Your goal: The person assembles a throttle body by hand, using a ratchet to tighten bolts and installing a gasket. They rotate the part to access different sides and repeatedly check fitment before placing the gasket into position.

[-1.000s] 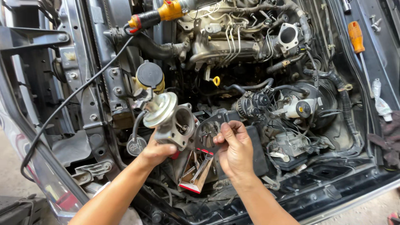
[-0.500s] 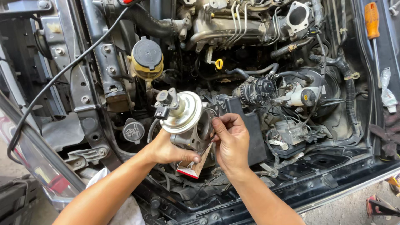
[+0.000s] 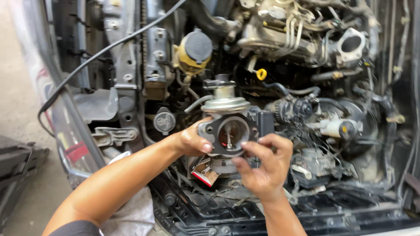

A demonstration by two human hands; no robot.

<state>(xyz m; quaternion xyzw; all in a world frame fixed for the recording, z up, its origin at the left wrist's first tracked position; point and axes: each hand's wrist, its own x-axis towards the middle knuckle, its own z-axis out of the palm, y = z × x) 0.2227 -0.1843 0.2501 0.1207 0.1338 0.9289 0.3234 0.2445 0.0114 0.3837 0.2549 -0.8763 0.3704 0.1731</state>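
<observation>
The open engine bay (image 3: pixel 306 78) of the car fills the view, a crowd of grimy hoses, metal lines and a yellow reservoir with a black cap (image 3: pixel 192 50) toward the back. Held up above its front edge is a grey cast-metal valve body with a round disc-shaped top and a dark gasket-faced round opening (image 3: pixel 228 131); it is off the engine and free in the hands, so removal looks done, while refitting is not yet shown. The left hand (image 3: pixel 190 142) wraps the part's left side, thumb pressed on the flange beside the opening. The right hand (image 3: pixel 262 168) cups it from below and the right, fingers curled, fingertips (image 3: pixel 243 145) touching the flange's lower edge. A red-and-white cardboard scrap (image 3: pixel 204 174) hangs just beneath.
</observation>
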